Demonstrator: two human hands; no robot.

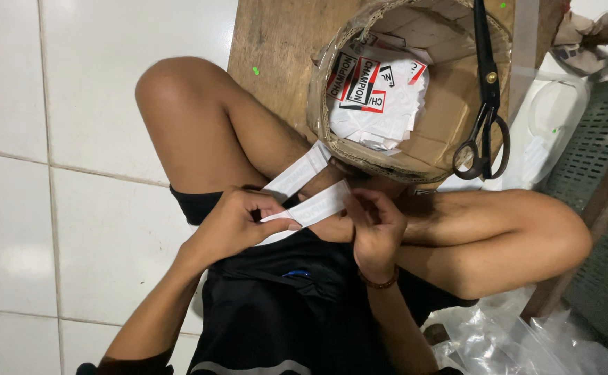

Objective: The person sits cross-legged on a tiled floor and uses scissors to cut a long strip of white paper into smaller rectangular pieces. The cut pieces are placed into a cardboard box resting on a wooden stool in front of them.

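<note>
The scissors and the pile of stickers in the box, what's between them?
Only bare cardboard of the box lies between the black scissors and the stickers, in the head view.

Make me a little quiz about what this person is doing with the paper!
1. True or false: both hands, the left hand and the right hand, hold white paper strips.
2. What lies across the rim of the cardboard box? A) black scissors B) a pencil C) a spoon
3. What fills the box?

Key
1. True: both hands pinch the strips above the lap.
2. A
3. A heap of small printed paper labels, white with black and red.
</note>
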